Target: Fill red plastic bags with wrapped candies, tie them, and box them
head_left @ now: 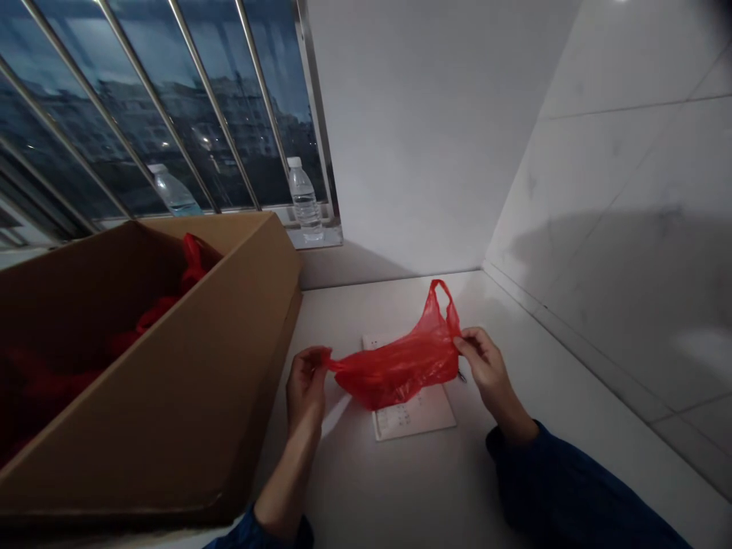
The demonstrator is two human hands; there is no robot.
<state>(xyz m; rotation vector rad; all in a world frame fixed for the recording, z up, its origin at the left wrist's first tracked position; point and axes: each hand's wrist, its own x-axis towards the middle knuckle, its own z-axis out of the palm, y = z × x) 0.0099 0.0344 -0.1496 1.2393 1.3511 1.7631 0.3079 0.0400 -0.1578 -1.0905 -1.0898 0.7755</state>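
Note:
A thin red plastic bag [400, 370] is stretched between my two hands over a white table. My left hand [306, 385] pinches a gathered corner at the bag's left end. At the other end, my right hand [483, 362] grips the bag's side just below a handle loop that sticks up. Beneath the bag lies a white sheet or notepad [415, 418] with writing on it, mostly covered. A small dark object [461, 376] shows beside the bag's right edge; its kind I cannot make out.
On the left stands a large open cardboard box [229, 343] with red plastic bags [154, 311] inside. Two clear bottles, a right one [306, 200] and a left one [174, 191], stand by the barred window. Walls border the table [400, 496] behind and at right.

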